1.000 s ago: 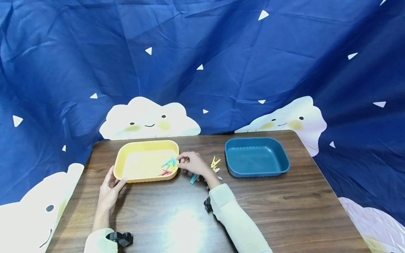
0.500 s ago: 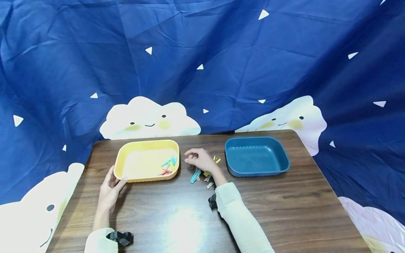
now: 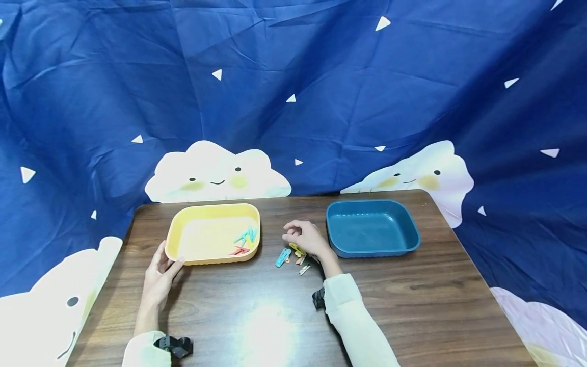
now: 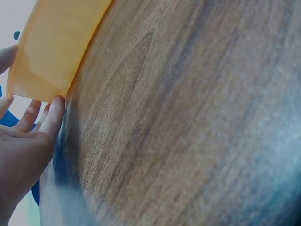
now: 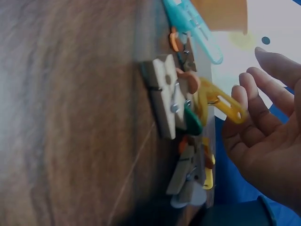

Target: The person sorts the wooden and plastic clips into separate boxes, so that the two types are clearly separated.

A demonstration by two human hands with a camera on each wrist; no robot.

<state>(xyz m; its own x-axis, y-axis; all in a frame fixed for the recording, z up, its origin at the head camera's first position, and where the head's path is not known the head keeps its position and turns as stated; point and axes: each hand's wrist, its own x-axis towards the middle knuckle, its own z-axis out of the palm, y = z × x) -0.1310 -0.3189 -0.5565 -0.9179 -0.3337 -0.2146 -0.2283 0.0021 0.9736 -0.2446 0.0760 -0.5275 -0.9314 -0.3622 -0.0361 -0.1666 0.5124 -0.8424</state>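
Note:
At the front left corner of the yellow tray, my left hand grips the wall, thumb at the rim. The left wrist view shows its fingers against the tray's outer side. My right hand hovers over a small pile of clothespins, thumb apart from loosely bent fingers, nothing between them. In that pile are a teal clothespin, a yellow clothespin close to the fingers, and wooden clothespins. Teal clothespins and a red clothespin lie in the tray's right end.
A blue tray stands at the back right of the brown wooden table, right of the pile. Behind the table hangs a blue cloth printed with clouds. A black wrist camera sits on the left sleeve.
My right hand has drawn away from the yellow tray's right edge and moved right, over the clothespin pile. The left hand has stayed at its corner.

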